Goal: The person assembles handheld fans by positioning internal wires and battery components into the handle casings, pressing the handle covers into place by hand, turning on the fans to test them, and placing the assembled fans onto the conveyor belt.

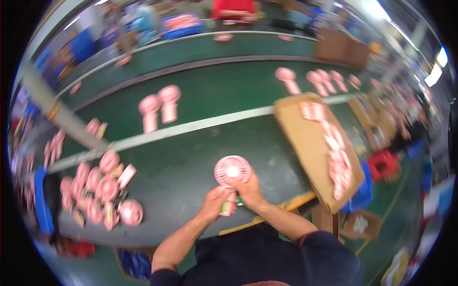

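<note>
Over the dark green work surface (191,167), left hand (214,204) and right hand (249,190) pinch with their fingers the handle of a small pink round-headed plastic fan (232,170), which could slip and drop if either grip loosens.

Your left hand (214,202) and right hand (248,190) cover the handle of the pink fan (232,170), so you can't see its lower end. The far tables and people blur beyond reading. On the cardboard sheet (305,143) at your right, the small pink parts (336,162) are too smeared to identify.

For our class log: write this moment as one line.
left hand: holds pink fan handle | right hand: same fan | table
</note>
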Demonstrator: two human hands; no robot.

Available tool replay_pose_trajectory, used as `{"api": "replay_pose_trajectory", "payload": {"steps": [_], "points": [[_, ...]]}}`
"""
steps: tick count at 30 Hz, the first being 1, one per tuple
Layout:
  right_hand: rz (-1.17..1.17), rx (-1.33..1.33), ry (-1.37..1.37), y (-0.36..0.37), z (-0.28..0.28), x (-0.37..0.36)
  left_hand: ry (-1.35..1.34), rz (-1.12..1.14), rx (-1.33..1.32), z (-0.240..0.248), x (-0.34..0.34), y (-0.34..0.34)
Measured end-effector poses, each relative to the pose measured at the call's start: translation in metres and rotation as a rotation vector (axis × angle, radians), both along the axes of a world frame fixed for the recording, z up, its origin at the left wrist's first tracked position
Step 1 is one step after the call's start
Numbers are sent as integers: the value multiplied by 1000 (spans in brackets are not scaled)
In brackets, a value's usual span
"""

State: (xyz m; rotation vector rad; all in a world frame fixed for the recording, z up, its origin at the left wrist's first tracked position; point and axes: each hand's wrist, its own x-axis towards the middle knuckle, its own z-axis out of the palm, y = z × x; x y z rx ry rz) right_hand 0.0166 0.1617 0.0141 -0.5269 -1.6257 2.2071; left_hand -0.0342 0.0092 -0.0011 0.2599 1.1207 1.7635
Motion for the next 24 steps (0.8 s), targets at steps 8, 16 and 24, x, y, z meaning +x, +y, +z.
{"api": "replay_pose_trajectory", "payload": {"steps": [8,16,24], "points": [[35,92,-19,8,19,9,225,-211,-11,-3,-14,-2],[179,103,33,3,30,10,360,-66,86,23,5,-15],[274,72,-38,4,16,7,429,63,-4,8,22,-17]]}}
